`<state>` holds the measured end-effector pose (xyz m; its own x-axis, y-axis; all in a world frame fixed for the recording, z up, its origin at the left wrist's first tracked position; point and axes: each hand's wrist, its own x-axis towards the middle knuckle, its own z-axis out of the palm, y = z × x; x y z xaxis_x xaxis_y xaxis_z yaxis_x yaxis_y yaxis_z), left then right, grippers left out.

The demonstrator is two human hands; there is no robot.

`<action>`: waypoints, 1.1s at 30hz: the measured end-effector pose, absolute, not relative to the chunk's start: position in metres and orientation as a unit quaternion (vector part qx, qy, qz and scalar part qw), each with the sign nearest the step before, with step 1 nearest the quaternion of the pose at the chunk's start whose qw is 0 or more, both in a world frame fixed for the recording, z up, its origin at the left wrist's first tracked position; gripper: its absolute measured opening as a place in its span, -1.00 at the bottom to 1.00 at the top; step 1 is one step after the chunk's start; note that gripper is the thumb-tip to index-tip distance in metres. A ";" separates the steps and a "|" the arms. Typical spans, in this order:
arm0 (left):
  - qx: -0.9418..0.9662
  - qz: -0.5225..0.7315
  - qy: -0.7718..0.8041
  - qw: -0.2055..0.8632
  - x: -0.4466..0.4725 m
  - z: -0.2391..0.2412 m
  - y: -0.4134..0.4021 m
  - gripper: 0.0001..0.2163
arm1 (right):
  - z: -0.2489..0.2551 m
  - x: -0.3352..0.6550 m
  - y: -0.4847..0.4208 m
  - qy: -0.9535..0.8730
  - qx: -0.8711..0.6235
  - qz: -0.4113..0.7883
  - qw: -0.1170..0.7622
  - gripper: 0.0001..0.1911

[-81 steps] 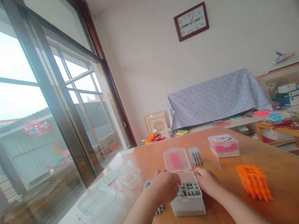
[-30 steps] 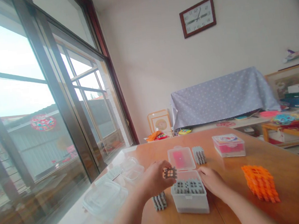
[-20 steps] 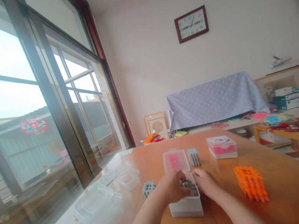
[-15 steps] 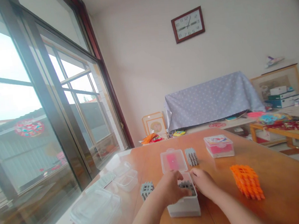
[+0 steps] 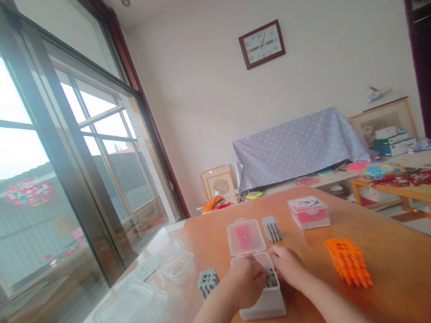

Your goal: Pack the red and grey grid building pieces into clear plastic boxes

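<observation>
A translucent white plastic box (image 5: 262, 305) stands in front of me, its lid (image 5: 246, 236) tipped back and away. Inside it, grey interlocking blocks (image 5: 271, 276) show at the right side. My left hand (image 5: 248, 282) reaches over the left wall into the box, fingers curled against the blocks; what lies within them is hidden. My right hand (image 5: 287, 265) holds the box's right rim, fingers bent. One grey block stack (image 5: 209, 282) lies left of the box, and another grey stack (image 5: 271, 228) stands behind it to the right.
An orange interlocking block stack (image 5: 349, 263) lies at the right on the wooden table (image 5: 313, 304). Behind it stands a closed box with pink contents (image 5: 309, 213). At the left are a large clear container (image 5: 129, 312) and a smaller clear open one (image 5: 176, 267).
My left hand has curled its fingers and shifted left inside the box, uncovering grey blocks at its right. My right hand stays at the rim. The view has turned slightly right.
</observation>
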<state>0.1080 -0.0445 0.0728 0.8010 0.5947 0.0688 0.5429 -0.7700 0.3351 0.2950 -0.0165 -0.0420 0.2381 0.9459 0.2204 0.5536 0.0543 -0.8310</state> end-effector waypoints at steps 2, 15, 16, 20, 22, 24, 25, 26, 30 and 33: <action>0.937 0.090 0.304 0.146 0.110 0.075 -0.044 -0.81 | -0.041 0.295 -0.017 -0.574 -0.653 0.224 0.440 -0.69; 0.895 0.217 0.358 0.152 0.054 0.103 -0.037 -0.73 | -0.040 0.294 -0.020 -0.578 -0.649 0.221 0.443 -0.67; 0.891 0.223 0.366 0.147 0.043 0.107 -0.035 -0.74 | -0.040 0.294 -0.021 -0.579 -0.647 0.222 0.444 -0.67; 0.866 0.200 0.434 0.146 0.005 0.123 -0.031 -0.73 | -0.041 0.293 -0.023 -0.582 -0.639 0.234 0.445 -0.64; 0.860 0.170 0.458 0.150 -0.009 0.126 -0.031 -0.67 | -0.042 0.292 -0.023 -0.581 -0.639 0.240 0.444 -0.62; 0.861 0.143 0.464 0.150 -0.018 0.124 -0.031 -0.57 | -0.043 0.292 -0.021 -0.577 -0.643 0.244 0.441 -0.61; 0.863 0.132 0.463 0.151 -0.021 0.122 -0.030 -0.53 | -0.043 0.292 -0.020 -0.575 -0.646 0.245 0.438 -0.61; 0.865 0.125 0.461 0.151 -0.024 0.119 -0.029 -0.50 | -0.043 0.292 -0.019 -0.573 -0.649 0.245 0.437 -0.61; 0.872 0.120 0.448 0.153 -0.026 0.106 -0.026 -0.51 | -0.043 0.293 -0.016 -0.571 -0.656 0.238 0.432 -0.62; 0.875 0.127 0.443 0.149 -0.025 0.104 -0.025 -0.56 | -0.044 0.294 -0.016 -0.574 -0.655 0.235 0.431 -0.61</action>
<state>-0.0254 -0.0250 0.1038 0.5752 0.8131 0.0898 0.7373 -0.5629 0.3737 0.2937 -0.0160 -0.0442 0.2310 0.9548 0.1868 0.5489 0.0307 -0.8354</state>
